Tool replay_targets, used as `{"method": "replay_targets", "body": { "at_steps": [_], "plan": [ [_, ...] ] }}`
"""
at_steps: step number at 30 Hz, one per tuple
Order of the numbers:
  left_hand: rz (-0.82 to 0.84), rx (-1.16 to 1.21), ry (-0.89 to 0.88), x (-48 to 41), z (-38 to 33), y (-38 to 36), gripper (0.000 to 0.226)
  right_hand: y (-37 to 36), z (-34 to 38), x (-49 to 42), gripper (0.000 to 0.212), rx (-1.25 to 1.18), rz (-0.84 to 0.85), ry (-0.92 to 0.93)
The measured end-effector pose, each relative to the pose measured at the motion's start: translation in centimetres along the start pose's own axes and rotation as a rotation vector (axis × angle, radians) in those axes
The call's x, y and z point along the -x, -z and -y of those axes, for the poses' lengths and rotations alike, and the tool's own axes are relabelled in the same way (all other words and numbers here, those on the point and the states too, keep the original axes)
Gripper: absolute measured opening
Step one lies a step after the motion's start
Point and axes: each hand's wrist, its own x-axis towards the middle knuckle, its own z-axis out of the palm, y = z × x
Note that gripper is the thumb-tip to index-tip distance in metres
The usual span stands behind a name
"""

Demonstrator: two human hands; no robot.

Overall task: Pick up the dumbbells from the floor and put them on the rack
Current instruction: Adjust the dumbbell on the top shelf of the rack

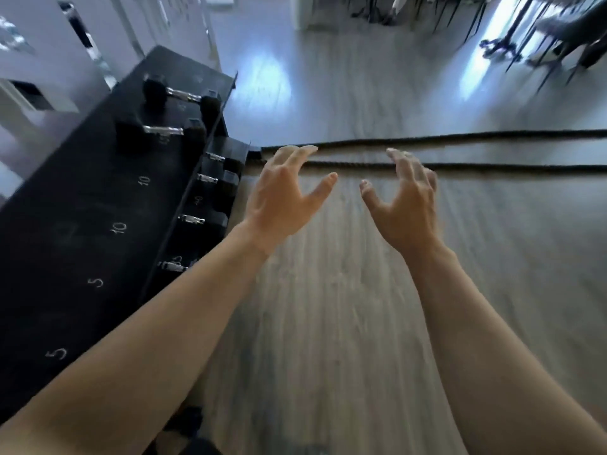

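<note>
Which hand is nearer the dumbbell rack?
Left. The left hand hovers open just beside the rack, near its front edge; the right hand is open farther off over the floor.

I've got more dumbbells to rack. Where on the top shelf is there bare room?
The top shelf is bare along its near stretch, by the painted 10 and 5 marks. Only the far end is crowded, where two dumbbells sit side by side. The lower tier looks packed. Both the left hand and the right hand are empty.
</note>
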Motion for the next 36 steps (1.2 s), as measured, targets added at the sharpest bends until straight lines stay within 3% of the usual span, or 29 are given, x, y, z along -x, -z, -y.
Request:
{"method": "replay_targets", "body": {
  "at_steps": [5, 10, 20, 26, 36],
  "plan": [
    [-0.118, -0.050, 0.034, -5.8, -4.6, 10.7, 0.061, 7.0, 9.2, -7.2, 0.067, -0.040, -0.020, 0.180],
    [-0.258, -0.110, 0.083, -7.5, -1.4, 16.6, 0.066, 4.8, 17.0, -11.9, 0.066, -0.123, 0.005, 0.363],
    [-0.539, -0.187, 0.388, -13.7, 16.7, 21.7, 0.063, -12.1, 27.8, -22.9, 0.061, -0.205, 0.184, 0.632],
    [-0.659, -0.141, 0.500, -22.5, 26.2, 22.8, 0.051, -21.4, 33.9, -33.1, 0.059, -0.249, 0.292, 0.654],
    [-0.837, -0.311, 0.640, -35.5, 41.8, 21.5, 0.059, -40.6, 36.8, -49.0, 0.069, -0.337, 0.530, 0.613]
  ]
}}
